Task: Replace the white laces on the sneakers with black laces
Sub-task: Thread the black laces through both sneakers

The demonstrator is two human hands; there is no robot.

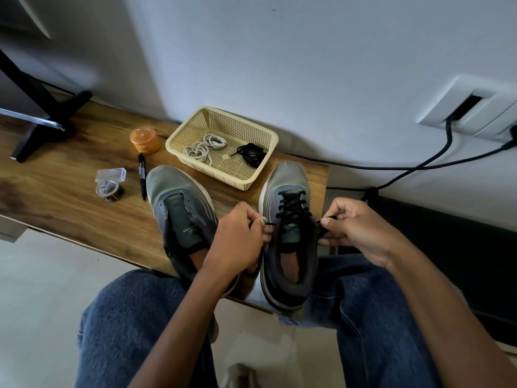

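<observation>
Two grey-green sneakers stand toes-away on a wooden table point(70, 175). The right sneaker point(288, 180) carries a black lace point(292, 204) criss-crossed through its eyelets. My left hand point(240, 236) pinches one end of that lace at the shoe's left side. My right hand point(352, 228) pinches the other end at its right side. The left sneaker point(173, 186) has no lace in it. Behind them a beige basket point(251, 127) holds coiled white laces point(204, 145) and a bundled black lace point(251, 154).
An orange jar point(145, 140), a black marker point(142, 175) and a roll of tape in a clear holder point(110, 184) lie left of the shoes. A black stand foot point(47, 121) sits far left. Black cables point(419, 163) run from a wall socket at right.
</observation>
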